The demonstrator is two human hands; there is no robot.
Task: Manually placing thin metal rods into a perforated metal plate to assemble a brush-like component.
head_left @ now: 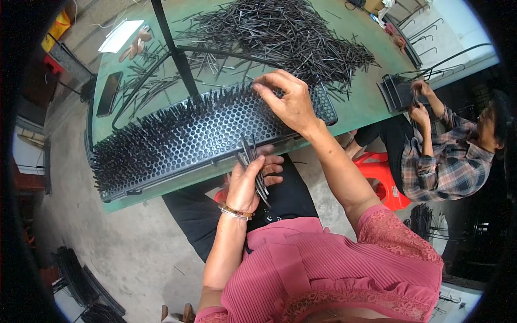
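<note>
Head view: a green bench (358,21) carries a big pile of loose dark rods (280,37) toward its far edge, with strays scattered toward its left edge. A black post (177,56) rises between pile and tray, curved bars branching from it across the bench. A dark flat slab (109,94) lies by the left edge, near a white sheet (121,36). Beyond the right edge a co-worker (447,151) sits on a red stool (382,180).

Along the near edge lies a perforated black tray (226,126), upright rods crowding its left end and far side. Right hand (293,102) arches over the tray, wrist bent, thumb and forefinger brought close at its far side; whether they pinch a rod I cannot tell. Left hand (245,185), palm turned up just off the near edge, has its grip closed around a bundle of rods (262,189), thumb across them.
</note>
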